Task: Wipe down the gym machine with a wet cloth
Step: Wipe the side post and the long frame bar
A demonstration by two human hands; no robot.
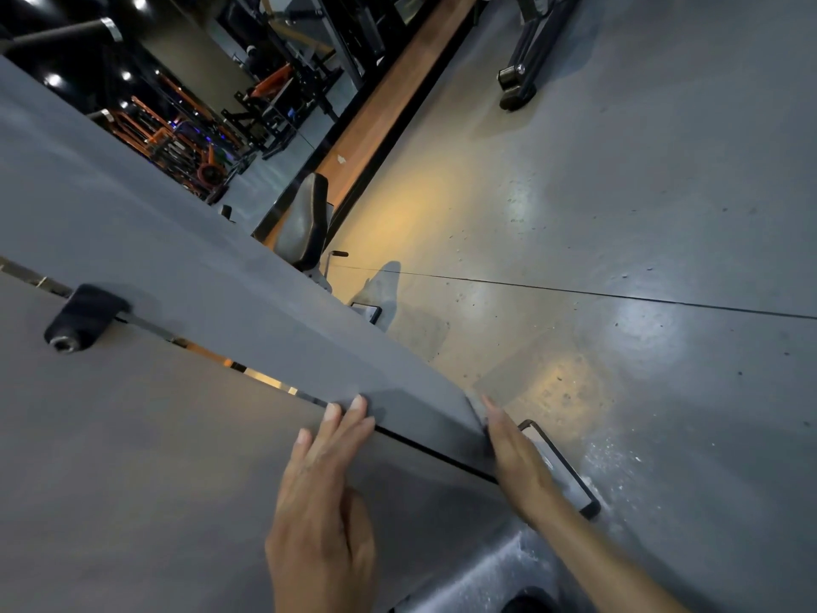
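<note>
Grey flat metal machine panel [221, 258]: left hand [322, 493] flat, fingers straight on it; right hand [517, 457] flat along its edge, nothing grasped.

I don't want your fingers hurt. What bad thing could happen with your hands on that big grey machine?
The left hand has fingertips right at the narrow slot between the two grey panels; they might get pinched if a panel shifts. The right hand presses against the panel's end, where a corner could scrape. No cloth shows, so the wiping may not be happening.
</note>
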